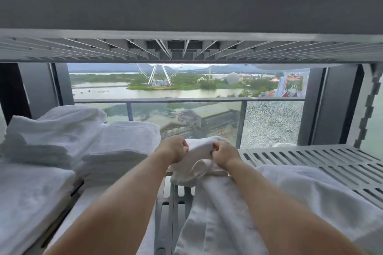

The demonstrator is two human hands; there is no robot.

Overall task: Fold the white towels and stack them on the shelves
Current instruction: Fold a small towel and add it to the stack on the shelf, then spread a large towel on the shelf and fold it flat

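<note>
Two bare forearms reach from the bottom of the frame to its centre. There the left hand point(173, 151) and right hand point(224, 154), fingers curled, each pinch the far end of a white towel point(200, 149). The hands sit close together without touching, with a band of cloth stretched between them. The towel is soft and smooth-faced, bunched into loose rounded folds just below the knuckles. Its long axis runs from the lower centre of the frame up toward the window, between the two arms, over a grey shelf point(310, 160) of slotted metal. At left, stacks of folded towels point(122, 145) in nubby terry, squared into thick slabs, rest at the same level. A loose, rumpled towel point(310, 192) spreads across the lower right. Overhead, the ribbed grey underside of an upper shelf point(186, 51) spans the frame. Behind, a glass balcony railing point(186, 109) has one shattered pane point(271, 124) right of centre, crazed with fine cracks. A Ferris wheel point(157, 74) and a stretch of water point(124, 92) lie beyond.
</note>
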